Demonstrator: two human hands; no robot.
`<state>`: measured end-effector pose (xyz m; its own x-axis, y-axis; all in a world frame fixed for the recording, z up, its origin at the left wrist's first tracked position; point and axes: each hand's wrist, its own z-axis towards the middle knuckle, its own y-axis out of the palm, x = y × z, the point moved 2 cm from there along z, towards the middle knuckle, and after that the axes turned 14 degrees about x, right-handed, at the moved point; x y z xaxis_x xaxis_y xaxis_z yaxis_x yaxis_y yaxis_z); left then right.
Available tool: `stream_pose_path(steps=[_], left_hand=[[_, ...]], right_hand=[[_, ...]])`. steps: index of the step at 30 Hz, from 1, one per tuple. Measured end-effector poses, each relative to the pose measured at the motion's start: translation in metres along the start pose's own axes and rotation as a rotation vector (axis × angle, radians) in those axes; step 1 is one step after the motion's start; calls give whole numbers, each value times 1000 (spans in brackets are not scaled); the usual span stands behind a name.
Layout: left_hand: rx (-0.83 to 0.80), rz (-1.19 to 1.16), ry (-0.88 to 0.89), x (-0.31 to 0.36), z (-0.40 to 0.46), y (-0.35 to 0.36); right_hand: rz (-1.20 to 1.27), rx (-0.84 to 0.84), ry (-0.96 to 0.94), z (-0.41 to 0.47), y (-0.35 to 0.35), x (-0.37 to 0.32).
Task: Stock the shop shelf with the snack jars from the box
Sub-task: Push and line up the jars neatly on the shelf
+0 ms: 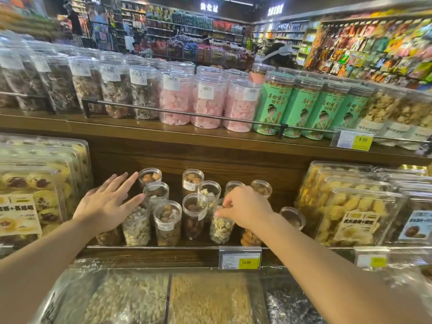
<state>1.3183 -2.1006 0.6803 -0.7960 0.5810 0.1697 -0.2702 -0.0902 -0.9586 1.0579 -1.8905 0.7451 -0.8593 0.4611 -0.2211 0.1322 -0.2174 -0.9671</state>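
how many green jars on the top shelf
4 in the front row, side by side right of the pink jars: first, second, third, fourth. More may stand hidden behind them.

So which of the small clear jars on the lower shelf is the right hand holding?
The right hand grips the lid of the small clear jar of pale sliced nuts, front row, the rightmost fully visible one; no other jar is gripped.

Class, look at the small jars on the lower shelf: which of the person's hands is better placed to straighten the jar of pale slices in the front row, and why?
The right hand: its fingers already curl over the top of the jar of pale slices. The left hand is spread flat, further left, over other jars.
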Motion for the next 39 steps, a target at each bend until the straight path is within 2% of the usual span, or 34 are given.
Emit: stream_pose_path(steps=[6,10,16,21,29,34,39], left_hand=[[-3,6,0,-2,1,2],[4,-2,-2,-1,0,2],[10,-9,-2,-1,0,1],[14,-24,3,-3,0,3],[10,-11,-2,0,0,1],[11,-10,3,-2,1,3],[15,-3,10,-3,2,4]], right_hand=[[-113,-96,16,14,-8,-3],[-35,-229,-8,19,-16,6],[-126,-140,-15,14,-14,1],[-87,-170,7,13,-15,10],[-134,-126,27,9,-18,3],[25,-1,-71,31,-21,-20],[38,-125,-137,61,-2,-34]])
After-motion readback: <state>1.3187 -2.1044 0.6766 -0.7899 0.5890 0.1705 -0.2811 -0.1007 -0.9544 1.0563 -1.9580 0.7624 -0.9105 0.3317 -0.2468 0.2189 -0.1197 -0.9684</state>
